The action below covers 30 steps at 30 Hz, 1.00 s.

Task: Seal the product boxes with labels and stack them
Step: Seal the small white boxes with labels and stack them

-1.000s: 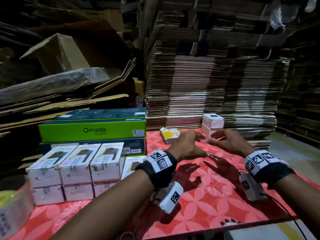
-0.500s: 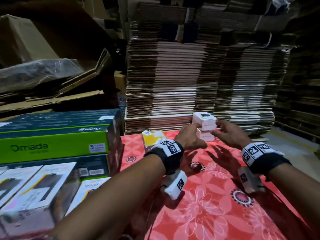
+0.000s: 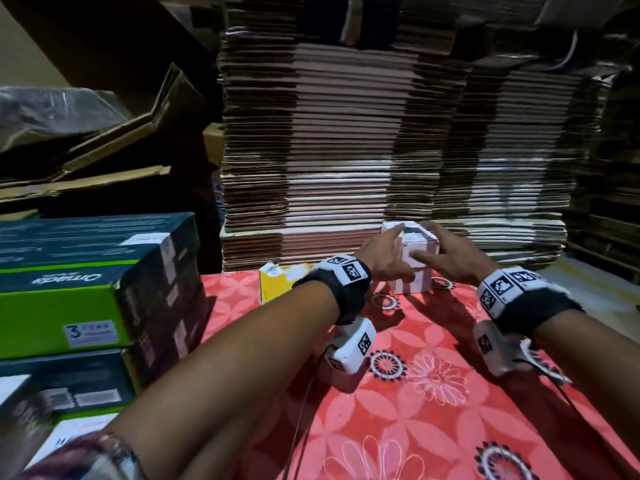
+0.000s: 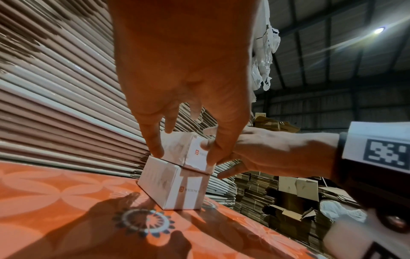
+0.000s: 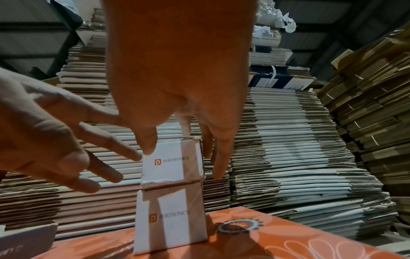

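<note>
Stacking is where you are now: the upper white box (image 5: 172, 163) sits on the lower white box (image 5: 170, 222), which rests on the red flowered tabletop (image 3: 433, 393) just in front of the wall of flattened cartons (image 3: 346, 150). Your left hand (image 3: 384, 259) and right hand (image 3: 450, 254) flank the upper box with fingers spread and nearly straight, the tips touching its sides and top rather than wrapping it; this looks like squaring it up. Both boxes seem closed, though you cannot tell from these views whether their seal labels are on. Left of the stack lies a yellow box (image 3: 280, 282), apparently still to be handled. Further left stand the large green and dark cartons (image 3: 86, 299). More small boxes may wait there, but that corner is blurred.
</note>
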Each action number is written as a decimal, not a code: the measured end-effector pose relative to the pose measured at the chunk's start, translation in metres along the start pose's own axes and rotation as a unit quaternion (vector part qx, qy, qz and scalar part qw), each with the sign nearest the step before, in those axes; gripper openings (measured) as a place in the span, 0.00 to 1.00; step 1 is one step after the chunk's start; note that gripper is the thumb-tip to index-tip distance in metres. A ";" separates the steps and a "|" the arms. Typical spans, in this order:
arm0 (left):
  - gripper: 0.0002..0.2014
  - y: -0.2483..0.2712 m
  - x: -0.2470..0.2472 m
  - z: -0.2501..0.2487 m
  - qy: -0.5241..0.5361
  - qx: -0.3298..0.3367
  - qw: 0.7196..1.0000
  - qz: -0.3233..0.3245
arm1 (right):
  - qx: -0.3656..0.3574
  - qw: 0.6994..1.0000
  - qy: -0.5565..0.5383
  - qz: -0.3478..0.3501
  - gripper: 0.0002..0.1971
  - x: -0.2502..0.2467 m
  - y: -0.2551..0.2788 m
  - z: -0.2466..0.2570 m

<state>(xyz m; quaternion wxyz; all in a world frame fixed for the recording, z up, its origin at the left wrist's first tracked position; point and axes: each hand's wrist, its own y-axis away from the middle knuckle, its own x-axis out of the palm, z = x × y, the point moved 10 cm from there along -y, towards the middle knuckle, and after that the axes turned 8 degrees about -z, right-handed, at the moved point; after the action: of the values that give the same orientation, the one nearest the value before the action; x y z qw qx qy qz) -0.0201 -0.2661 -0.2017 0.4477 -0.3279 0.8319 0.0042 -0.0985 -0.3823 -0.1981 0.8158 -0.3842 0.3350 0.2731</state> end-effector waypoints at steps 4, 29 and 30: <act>0.54 -0.024 0.020 0.009 -0.012 -0.004 1.000 0.015 | -0.027 0.999 -0.029 0.007 0.28 0.006 -0.004 0.003; 0.25 0.113 -0.085 -0.028 0.083 0.061 0.987 -0.126 | -0.081 0.992 -0.091 -0.039 0.18 -0.048 0.082 0.104; 0.30 0.119 -0.090 -0.029 0.080 0.063 0.986 -0.130 | -0.083 0.992 -0.092 -0.035 0.18 -0.050 0.088 0.111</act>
<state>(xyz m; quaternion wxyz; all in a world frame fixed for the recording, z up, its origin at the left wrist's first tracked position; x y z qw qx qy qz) -0.0723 -0.1320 -0.1510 0.3959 -0.4036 0.8142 -0.1322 -0.1543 -0.2531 -0.1462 0.8176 -0.4354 0.2205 0.3055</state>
